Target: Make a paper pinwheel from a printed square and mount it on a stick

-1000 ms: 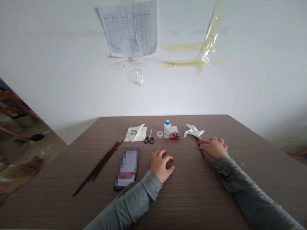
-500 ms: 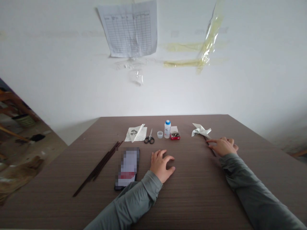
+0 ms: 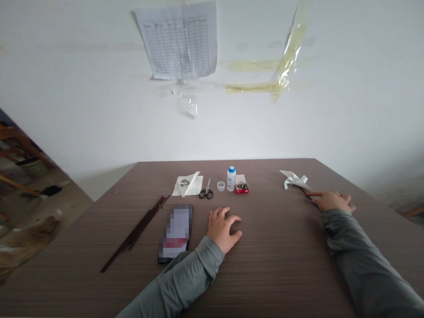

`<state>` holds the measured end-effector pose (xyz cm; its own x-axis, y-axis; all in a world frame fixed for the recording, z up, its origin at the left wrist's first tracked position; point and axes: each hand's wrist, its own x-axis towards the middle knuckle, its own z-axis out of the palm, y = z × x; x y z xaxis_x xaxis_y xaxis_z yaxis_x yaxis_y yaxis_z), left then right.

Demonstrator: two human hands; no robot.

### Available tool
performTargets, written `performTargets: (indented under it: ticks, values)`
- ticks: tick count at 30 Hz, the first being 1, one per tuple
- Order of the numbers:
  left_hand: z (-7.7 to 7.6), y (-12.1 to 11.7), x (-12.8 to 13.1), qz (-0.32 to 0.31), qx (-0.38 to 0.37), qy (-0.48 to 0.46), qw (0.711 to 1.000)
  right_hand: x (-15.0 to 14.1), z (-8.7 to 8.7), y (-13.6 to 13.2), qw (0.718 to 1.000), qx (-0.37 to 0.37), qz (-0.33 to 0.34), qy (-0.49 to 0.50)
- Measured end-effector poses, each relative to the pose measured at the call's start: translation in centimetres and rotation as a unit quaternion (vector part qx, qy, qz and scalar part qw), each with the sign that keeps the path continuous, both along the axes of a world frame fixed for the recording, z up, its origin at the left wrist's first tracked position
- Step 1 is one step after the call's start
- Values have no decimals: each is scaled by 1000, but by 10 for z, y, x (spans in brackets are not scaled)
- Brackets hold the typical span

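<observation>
At the table's right side my right hand (image 3: 334, 202) is closed on the dark stick of a white paper pinwheel (image 3: 300, 181), which points up and left from my fingers. Part of the stick is hidden under the hand. My left hand (image 3: 223, 230) rests on the tabletop, fingers spread and bent, with nothing in it. Left of that hand lies a phone (image 3: 177, 232), its screen blurred. Beyond the left hand stand a white bottle with a blue cap (image 3: 231, 179), a small clear cup (image 3: 221, 186) and a red box of small metal pieces (image 3: 241, 187).
Black-handled scissors (image 3: 206, 192) lie beside folded printed paper (image 3: 187, 184). Several dark sticks (image 3: 139, 229) lie in a bundle on the left. The brown table (image 3: 265, 274) meets a white wall with a taped sheet (image 3: 182, 42).
My right hand has moved to the right, bringing the pinwheel along with it across the table. My left hand and the other things have stayed in place.
</observation>
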<state>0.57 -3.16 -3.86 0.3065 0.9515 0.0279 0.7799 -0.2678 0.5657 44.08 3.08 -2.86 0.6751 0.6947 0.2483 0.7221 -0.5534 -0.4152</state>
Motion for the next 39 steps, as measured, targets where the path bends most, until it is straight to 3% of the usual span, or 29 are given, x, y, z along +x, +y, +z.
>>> performTargets:
  ticks: [2,4,10,15,18,23,27,31,39]
  values:
    - [0,1,0,-5,-1,12,1000,11,-1,-1,996,-88,15,30]
    - [0,1,0,-8,-7,25,1000,21,-3,-1,991,-124,24,33]
    - [3,1,2,-8,-16,41,999,46,-18,4,997,-76,25,10]
    - [6,0,2,-8,-25,49,998,45,-24,7,1000,-22,12,-11]
    - [6,0,3,-9,-22,49,998,29,-27,8,998,18,41,-34]
    - [6,0,3,-13,-17,57,998,-25,-37,16,977,38,204,-47]
    - [6,0,2,-19,-8,60,998,-73,-49,18,923,12,382,-35]
    - [5,1,-1,-24,6,71,997,-107,-62,12,882,-13,469,-39]
    - [12,-1,-2,-45,14,108,993,-119,-77,6,880,-12,468,-82]
